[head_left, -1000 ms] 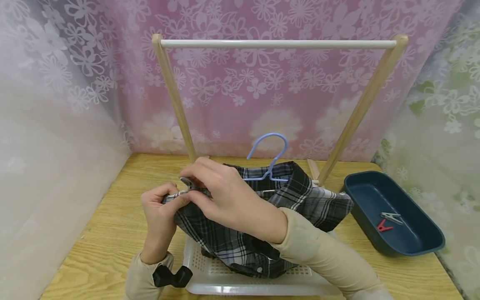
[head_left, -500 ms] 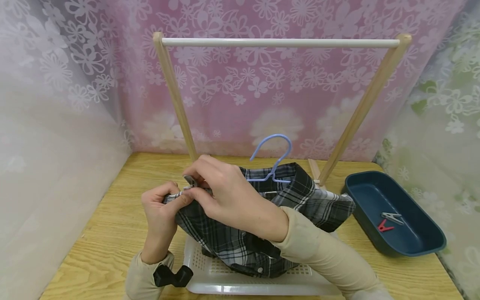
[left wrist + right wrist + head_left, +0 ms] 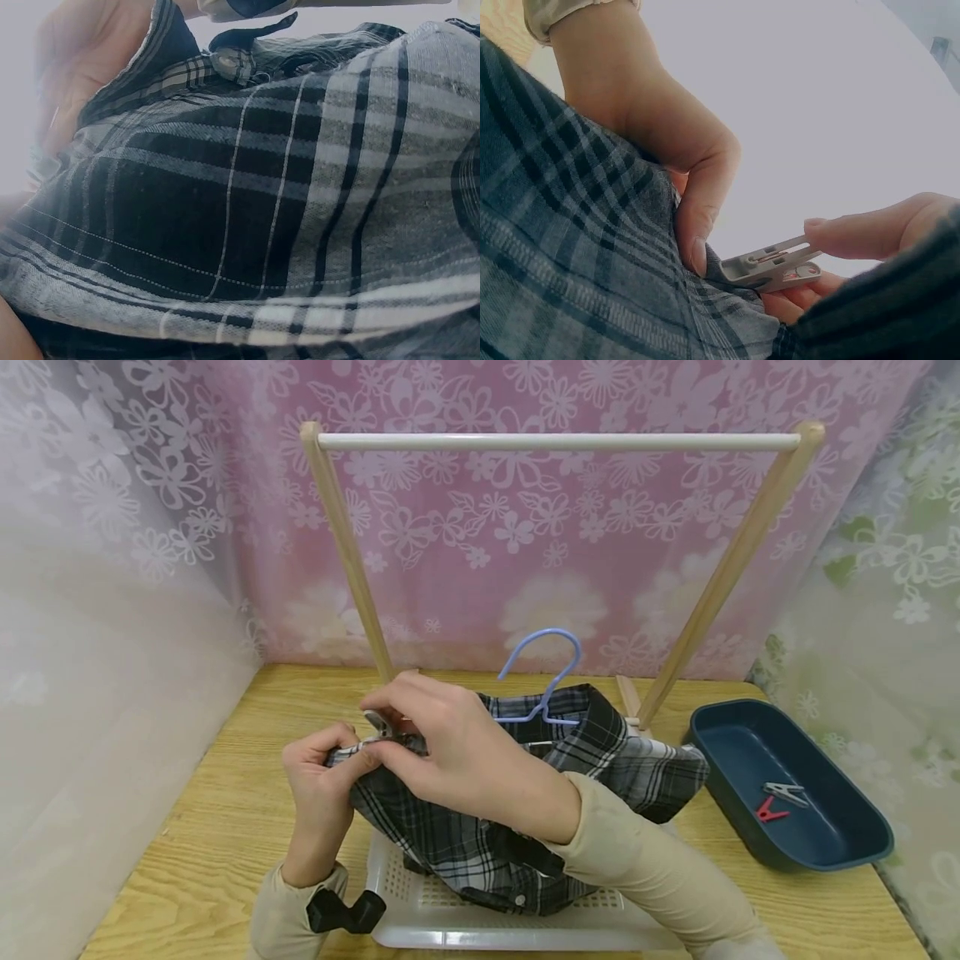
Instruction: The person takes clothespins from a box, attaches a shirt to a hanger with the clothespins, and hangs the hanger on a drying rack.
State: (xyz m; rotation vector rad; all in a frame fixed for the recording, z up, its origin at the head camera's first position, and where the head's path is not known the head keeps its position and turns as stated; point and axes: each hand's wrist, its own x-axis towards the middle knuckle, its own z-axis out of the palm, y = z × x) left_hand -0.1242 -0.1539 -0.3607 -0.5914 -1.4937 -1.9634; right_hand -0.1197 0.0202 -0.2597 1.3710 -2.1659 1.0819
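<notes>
A grey plaid shirt (image 3: pixel 450 827) hangs on a blue hanger (image 3: pixel 551 685), whose hook stands up from the collar. At the shirt's left shoulder, my left hand (image 3: pixel 318 793) pinches the fabric between thumb and fingers. My right hand (image 3: pixel 472 752) reaches across the shirt and pinches a grey clothes peg (image 3: pixel 379 725) at that same shoulder. In the right wrist view, the peg (image 3: pixel 772 264) has its nose at the cloth and its handles between my right thumb and fingers. The left wrist view is mostly filled by shirt fabric (image 3: pixel 270 187).
Under the shirt lies a white perforated basket (image 3: pixel 517 938). A dark blue tub (image 3: pixel 817 760) at the right holds a grey peg (image 3: pixel 784 794) and a red peg (image 3: pixel 770 810). Behind stands a wooden rack (image 3: pixel 723 585) with a white rail (image 3: pixel 555 442).
The head view shifts slightly. Both hands keep their hold at the shirt's left shoulder, and the peg stays there with hardly any movement.
</notes>
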